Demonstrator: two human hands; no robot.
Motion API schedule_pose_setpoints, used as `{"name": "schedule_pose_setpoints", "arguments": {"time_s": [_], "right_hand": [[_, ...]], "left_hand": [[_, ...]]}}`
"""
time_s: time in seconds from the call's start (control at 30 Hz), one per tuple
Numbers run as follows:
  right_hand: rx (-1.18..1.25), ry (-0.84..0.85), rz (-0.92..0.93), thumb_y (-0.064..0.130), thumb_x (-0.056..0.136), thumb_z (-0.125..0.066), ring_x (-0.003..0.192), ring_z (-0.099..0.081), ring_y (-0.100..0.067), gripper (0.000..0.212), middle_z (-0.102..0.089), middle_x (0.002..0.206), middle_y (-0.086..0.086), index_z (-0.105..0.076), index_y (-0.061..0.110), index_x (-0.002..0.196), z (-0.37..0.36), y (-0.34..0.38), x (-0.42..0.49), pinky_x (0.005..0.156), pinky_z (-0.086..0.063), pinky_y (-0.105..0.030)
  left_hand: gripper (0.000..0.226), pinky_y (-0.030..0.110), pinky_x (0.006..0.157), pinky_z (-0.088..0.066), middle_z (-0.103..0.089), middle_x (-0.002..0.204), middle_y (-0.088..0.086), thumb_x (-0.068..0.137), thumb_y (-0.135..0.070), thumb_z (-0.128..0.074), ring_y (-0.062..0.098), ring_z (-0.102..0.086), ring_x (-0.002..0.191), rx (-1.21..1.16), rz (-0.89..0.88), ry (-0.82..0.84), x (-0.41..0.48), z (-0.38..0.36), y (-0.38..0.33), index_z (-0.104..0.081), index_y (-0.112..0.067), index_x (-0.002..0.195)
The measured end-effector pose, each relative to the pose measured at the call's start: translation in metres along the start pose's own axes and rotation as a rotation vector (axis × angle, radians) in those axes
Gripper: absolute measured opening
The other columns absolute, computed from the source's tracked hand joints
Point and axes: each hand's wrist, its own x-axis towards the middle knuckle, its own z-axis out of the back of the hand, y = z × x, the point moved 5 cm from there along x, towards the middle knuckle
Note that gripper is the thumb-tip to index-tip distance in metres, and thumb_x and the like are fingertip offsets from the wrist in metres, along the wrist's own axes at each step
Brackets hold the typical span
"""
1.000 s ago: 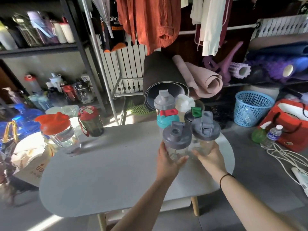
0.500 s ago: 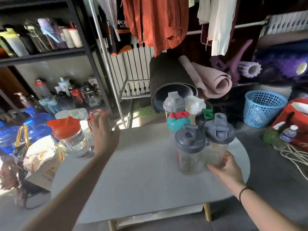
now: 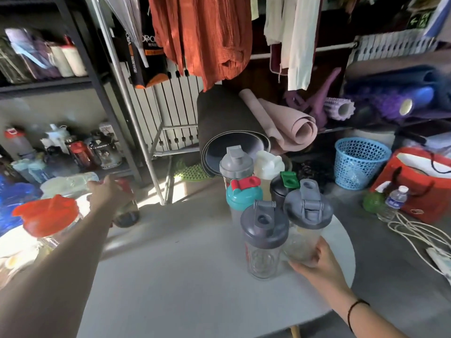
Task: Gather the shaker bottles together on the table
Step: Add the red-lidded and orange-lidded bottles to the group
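Left hand (image 3: 107, 195) outstretched on dark bottle (image 3: 125, 211), right hand (image 3: 314, 263) cupping grey-lidded shaker (image 3: 305, 230).

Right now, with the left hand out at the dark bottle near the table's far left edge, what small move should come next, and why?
Probably close the left hand on the red-lidded dark bottle and carry it right to the cluster. That bottle and the orange-lidded shaker stand apart, while six bottles sit grouped around the grey-lidded shaker. The right hand rests on the cluster's near-right bottle.
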Motion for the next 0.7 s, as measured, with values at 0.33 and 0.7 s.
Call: {"name": "schedule_pose_setpoints", "arguments": {"time_s": [0.33,0.7], "right_hand": [[-0.202,-0.388,0.035,0.044,0.043,-0.072,0.074,-0.056,-0.026,0.074,-0.058,0.087,-0.017,-0.059,0.000,0.101,0.012,-0.004,-0.044,0.062,-0.039,-0.007],[-0.578,0.641,0.510,0.057,0.071,-0.057,0.137,-0.020,-0.001,0.082,-0.029,0.148,0.011,-0.028,0.035,0.144,-0.171,0.053,-0.102,0.114,-0.014,-0.016]], "left_hand": [[0.071,0.047,0.083,-0.054,-0.049,0.115,0.018,0.065,-0.050,-0.077,0.042,-0.058,0.100,0.009,-0.148,-0.009,-0.020,-0.006,-0.024,-0.047,-0.035,0.128],[0.093,0.040,0.094,-0.049,-0.042,0.134,0.012,0.059,-0.044,-0.083,0.033,-0.055,0.114,-0.164,-0.394,0.213,-0.081,-0.065,-0.123,-0.034,-0.039,0.138]]}}
